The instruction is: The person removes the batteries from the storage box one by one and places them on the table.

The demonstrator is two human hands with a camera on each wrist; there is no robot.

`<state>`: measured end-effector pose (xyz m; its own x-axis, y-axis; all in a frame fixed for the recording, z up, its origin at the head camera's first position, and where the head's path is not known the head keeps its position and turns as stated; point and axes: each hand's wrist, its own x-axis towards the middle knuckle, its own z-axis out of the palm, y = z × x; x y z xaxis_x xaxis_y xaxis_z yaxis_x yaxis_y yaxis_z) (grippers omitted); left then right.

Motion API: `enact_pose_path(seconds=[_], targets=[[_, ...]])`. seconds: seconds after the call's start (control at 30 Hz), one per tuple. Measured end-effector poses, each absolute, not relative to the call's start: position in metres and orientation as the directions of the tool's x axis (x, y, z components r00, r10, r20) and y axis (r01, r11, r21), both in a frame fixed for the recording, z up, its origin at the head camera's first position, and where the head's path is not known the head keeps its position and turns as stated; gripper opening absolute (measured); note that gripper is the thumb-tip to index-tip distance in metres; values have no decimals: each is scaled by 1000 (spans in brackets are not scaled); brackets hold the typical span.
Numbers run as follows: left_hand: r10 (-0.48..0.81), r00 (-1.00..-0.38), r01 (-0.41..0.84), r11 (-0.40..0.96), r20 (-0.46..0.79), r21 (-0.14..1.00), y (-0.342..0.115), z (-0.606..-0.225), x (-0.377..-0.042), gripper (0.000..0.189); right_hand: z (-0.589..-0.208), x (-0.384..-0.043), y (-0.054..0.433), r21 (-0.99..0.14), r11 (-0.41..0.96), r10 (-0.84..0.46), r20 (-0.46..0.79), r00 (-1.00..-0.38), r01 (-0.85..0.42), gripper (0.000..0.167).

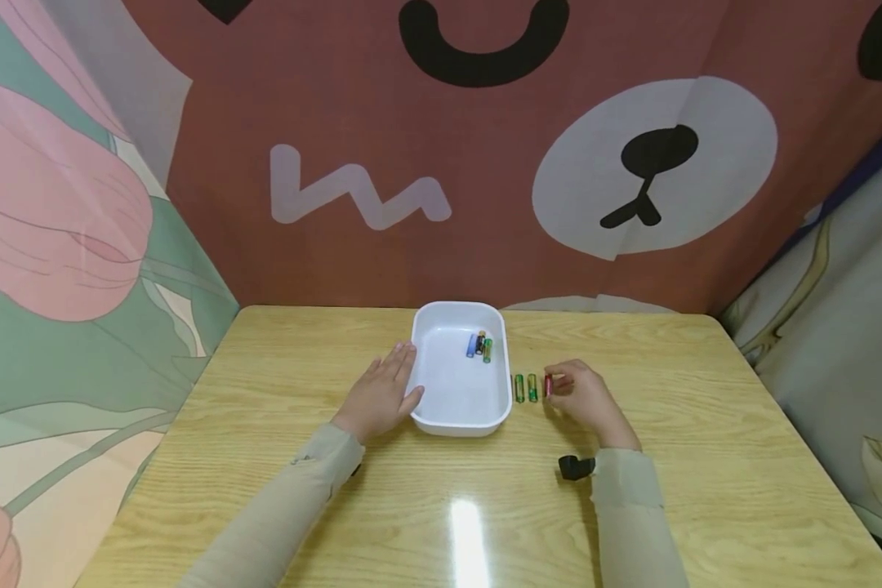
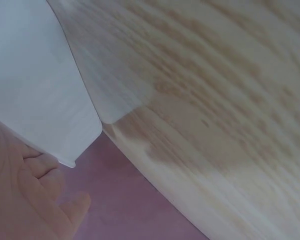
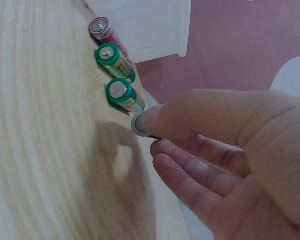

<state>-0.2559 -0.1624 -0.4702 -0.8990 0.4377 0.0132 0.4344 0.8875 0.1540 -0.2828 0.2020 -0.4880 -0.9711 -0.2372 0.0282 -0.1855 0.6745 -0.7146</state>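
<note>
Red cylindrical battery (image 1: 548,385) pinched by right hand (image 1: 584,400), separated from white rectangular tray (image 1: 459,396) by green batteries (image 1: 532,388); left hand (image 1: 385,394) outstretched.

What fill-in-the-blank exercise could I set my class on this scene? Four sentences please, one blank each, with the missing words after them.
1. The tray on the table is coloured ____.
2. The hand touching the tray is the person's ____ one.
3. The batteries lying inside the tray number ____.
4. In the head view, the right hand pinches a battery on the tray's ____ side.

Missing words: white; left; three; right.
</note>
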Motion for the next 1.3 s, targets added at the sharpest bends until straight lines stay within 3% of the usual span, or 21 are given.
enact_pose_path(seconds=[1.3], targets=[[438,-899,435,885,20,167,-162,-471,-256,74,-504,-287,204,-749,640,-224,28,-974,-169,48]])
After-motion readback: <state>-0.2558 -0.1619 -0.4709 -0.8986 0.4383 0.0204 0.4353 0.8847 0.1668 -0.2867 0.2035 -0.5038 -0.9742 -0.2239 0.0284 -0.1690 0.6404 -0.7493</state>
